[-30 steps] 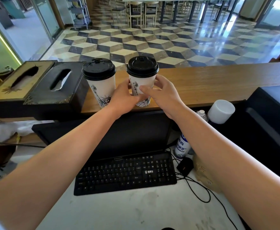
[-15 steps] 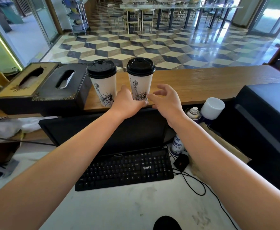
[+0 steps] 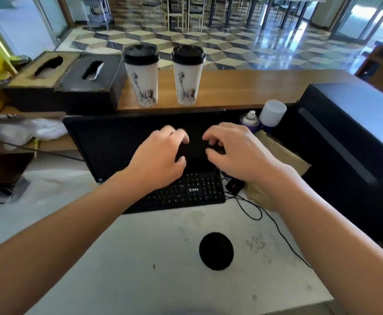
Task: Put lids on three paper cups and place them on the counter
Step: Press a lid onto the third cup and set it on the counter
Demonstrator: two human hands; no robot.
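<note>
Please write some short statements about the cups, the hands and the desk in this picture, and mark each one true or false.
1. The left cup and the right cup both stand lidded on the counter. True.
2. The right hand holds a cup. False: like the left hand, it holds nothing.
3. The cups touch each other. False: a gap separates them.
4. A black lid lies on the desk. True.

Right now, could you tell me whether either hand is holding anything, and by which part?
Nothing is held: the left hand and the right hand are both empty, loosely curled.
</note>
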